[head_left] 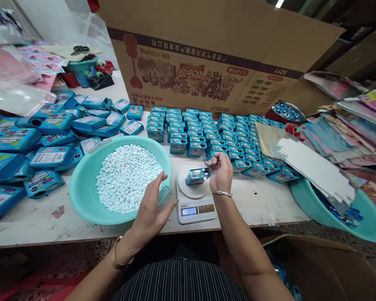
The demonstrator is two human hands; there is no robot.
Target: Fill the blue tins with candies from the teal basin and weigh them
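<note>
Blue box (194, 177) on the scale (194, 192)

Your left hand (150, 205) spreads open by the basin (83, 188) of white tablets (122, 179). Your right hand (221, 170) curls beside the box's mouth; I cannot tell its grip. Beyond stand boxed rows (196, 147), then a carton (207, 25).

A white table (253, 202), scuffed and marked with dark spots, runs across the room above a speckled floor (58, 263). At its back, a large cardboard box (207, 25) rises like a screen, its printing upside down. Behind, on the left, is a pale surface (58, 25), possibly a wall; the upper right corner is dim. A short bright strip (279, 3) shines at the top.
</note>
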